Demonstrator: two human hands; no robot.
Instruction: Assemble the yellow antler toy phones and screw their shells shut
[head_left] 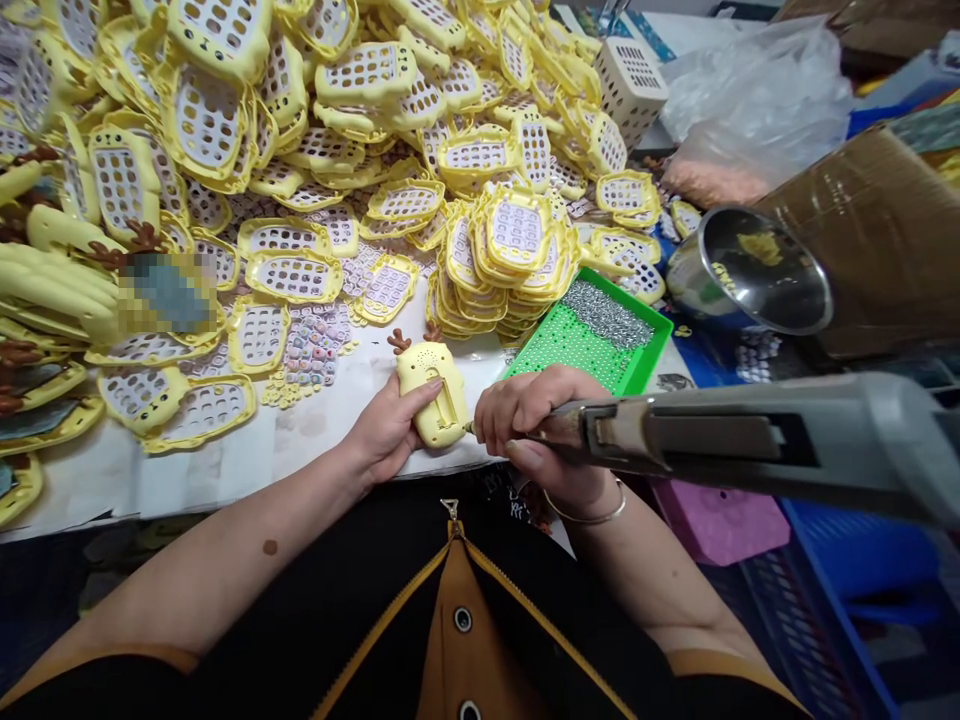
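My left hand [388, 428] is closed around a yellow toy casing [429, 380] with brown antlers, its thumb lying across the back near an open rectangular recess. In my right hand [544, 415] is a grey electric screwdriver [720, 425], held with the fingers wrapped near its front end. The screwdriver's tip meets the casing's lower right edge or sits right at it; I cannot tell if it is in a screw. Just beyond my right hand, a green perforated tray [559, 345] holds a heap of small metal screws [606, 318].
Yellow casing fronts with white keypads [210, 120] are heaped across the back and left. A stack of them [514, 235] stands behind the tray. Loose keypad pieces [315, 345] lie at centre left. To the right are a metal bowl [814, 290], a cardboard box [862, 220] and a pink container [720, 520].
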